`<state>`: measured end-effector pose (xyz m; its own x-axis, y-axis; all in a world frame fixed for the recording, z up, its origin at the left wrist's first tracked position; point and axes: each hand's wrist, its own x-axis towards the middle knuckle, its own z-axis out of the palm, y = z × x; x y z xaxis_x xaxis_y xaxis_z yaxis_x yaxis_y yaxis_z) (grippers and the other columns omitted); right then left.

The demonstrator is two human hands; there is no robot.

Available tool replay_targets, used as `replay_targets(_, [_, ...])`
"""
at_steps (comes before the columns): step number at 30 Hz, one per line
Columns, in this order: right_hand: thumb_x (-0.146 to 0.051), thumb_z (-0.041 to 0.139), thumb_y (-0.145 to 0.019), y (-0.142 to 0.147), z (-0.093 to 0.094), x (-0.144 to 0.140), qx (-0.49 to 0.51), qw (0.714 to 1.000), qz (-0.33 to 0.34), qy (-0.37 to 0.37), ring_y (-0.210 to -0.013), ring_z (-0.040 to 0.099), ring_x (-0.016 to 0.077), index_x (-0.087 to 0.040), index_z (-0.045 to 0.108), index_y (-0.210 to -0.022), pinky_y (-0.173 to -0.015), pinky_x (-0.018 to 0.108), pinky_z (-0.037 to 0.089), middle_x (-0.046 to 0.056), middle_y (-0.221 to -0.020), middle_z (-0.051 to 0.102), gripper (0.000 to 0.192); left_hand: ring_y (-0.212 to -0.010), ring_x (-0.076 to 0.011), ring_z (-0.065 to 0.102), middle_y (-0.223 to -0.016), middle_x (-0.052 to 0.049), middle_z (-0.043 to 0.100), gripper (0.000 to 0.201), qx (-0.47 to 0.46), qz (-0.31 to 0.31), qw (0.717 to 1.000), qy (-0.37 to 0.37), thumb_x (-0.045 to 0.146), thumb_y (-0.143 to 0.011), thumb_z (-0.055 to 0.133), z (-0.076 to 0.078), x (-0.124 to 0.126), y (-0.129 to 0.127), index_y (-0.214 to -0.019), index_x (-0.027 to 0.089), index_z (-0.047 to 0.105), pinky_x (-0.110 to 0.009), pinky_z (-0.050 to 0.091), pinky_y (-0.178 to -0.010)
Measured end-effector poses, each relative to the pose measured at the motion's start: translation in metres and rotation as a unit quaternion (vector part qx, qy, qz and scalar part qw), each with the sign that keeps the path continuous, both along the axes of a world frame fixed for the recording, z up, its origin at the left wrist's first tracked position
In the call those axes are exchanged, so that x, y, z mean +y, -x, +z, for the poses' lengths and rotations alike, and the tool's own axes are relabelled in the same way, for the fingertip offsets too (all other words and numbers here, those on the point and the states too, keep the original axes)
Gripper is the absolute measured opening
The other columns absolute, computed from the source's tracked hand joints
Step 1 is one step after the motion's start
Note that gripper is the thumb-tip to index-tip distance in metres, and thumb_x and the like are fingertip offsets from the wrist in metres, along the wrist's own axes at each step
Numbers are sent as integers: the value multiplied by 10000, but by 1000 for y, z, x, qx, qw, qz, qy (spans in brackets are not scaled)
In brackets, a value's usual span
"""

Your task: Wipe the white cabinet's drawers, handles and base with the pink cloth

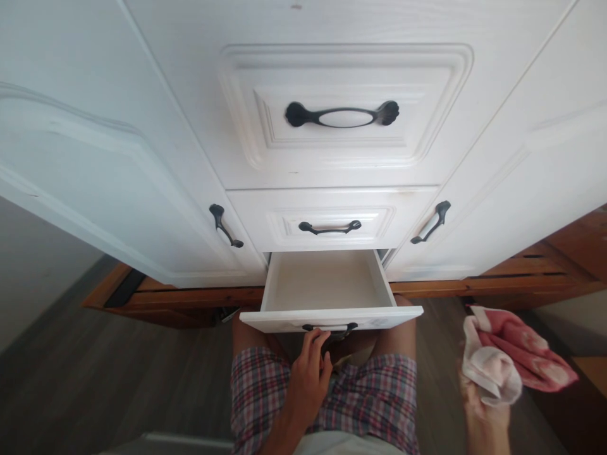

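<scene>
An open white drawer [327,284] juts out over my knees with its inside bare. At its front, my left hand [308,373] has its fingers bent against the left part of the dark drawer handle [344,328]; the fingertips are partly hidden there. Off to the right, my right hand [478,404] is closed around a bunched red-and-white cloth [526,354], which hangs out past the fingers. The cloth and that hand are smeared by motion, and the cloth covers most of the fingers.
Above the open drawer are a closed small drawer [332,218] and a larger one [346,114]. Cabinet doors [95,164] with dark handles flank them. A brown wooden base [190,300] runs underneath. My legs in plaid shorts [379,392] are below the drawer, above grey flooring [142,379].
</scene>
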<state>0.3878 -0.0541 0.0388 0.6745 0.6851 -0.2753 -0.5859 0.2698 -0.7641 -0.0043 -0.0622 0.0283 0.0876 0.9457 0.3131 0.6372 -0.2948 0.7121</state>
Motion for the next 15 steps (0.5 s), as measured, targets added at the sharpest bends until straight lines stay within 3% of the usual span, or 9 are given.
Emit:
replay_targets(3, [-276,779,-833,-7,41,29,-24,994,103,-34,-899,783,212,-407,750,-1265,-669,344,705,48,-1288,772,452,-1277,-197,716,-1424,-102,641,426,5,-2,1000,0,140,-1084,456,-2,-9,0,-1478,270,553,-321,637,-1026])
replay_targets(5, [-250,815,-785,1,65,47,-64,986,142,-57,-938,783,211,-327,756,-1234,-704,312,706,52,-1204,787,460,-1248,-191,727,-1394,-101,652,424,10,0,1000,-11,134,-1079,454,-3,-16,-1,-1468,268,556,-320,646,-1007])
replay_targets(7, [-375,819,-786,22,87,60,-113,973,184,-78,-990,783,254,-252,771,-1196,-748,360,711,98,-1164,780,431,-1195,-192,747,-1344,-102,674,417,18,5,999,-28,133,-1073,452,-5,-23,-1,-1451,263,568,-318,659,-964])
replay_targets(9, [-603,776,-796,54,113,72,-174,940,276,-103,-1100,764,339,-224,773,-1221,-855,497,703,146,-1206,757,569,-1115,-190,768,-1288,-104,694,400,24,6,999,-38,133,-1066,448,-8,-32,-1,-1421,255,586,-308,668,-911])
replay_targets(11, [-804,697,-805,92,140,85,-251,869,406,-128,-1221,715,398,-243,786,-1194,-992,593,642,162,-1292,727,688,-1054,-189,778,-1243,-108,707,383,28,5,999,-37,131,-1060,443,-12,-42,-2,-1387,248,605,-295,666,-866])
replay_targets(12, [-864,638,-843,112,152,94,-296,829,453,-137,-1281,684,398,-245,800,-1091,-1035,567,617,157,-1357,703,686,-1040,-189,778,-1230,-109,710,378,29,5,999,-37,131,-1059,441,-14,-47,-3,-1376,245,612,-292,663,-858])
replay_targets(14, [-757,611,-967,153,165,113,-408,729,528,-152,-1342,648,349,-238,788,-935,-1109,469,556,126,-1440,669,550,-1029,-192,775,-1210,-109,714,368,27,10,999,-45,133,-1060,435,-17,-54,-4,-1355,245,624,-295,658,-849])
replay_targets(15, [-611,660,-1008,172,165,124,-462,675,553,-158,-1369,628,322,-247,793,-1000,-1166,450,505,113,-1429,674,388,-1027,-195,774,-1202,-107,714,364,24,14,998,-53,138,-1062,432,-18,-56,-5,-1349,246,628,-298,657,-846])
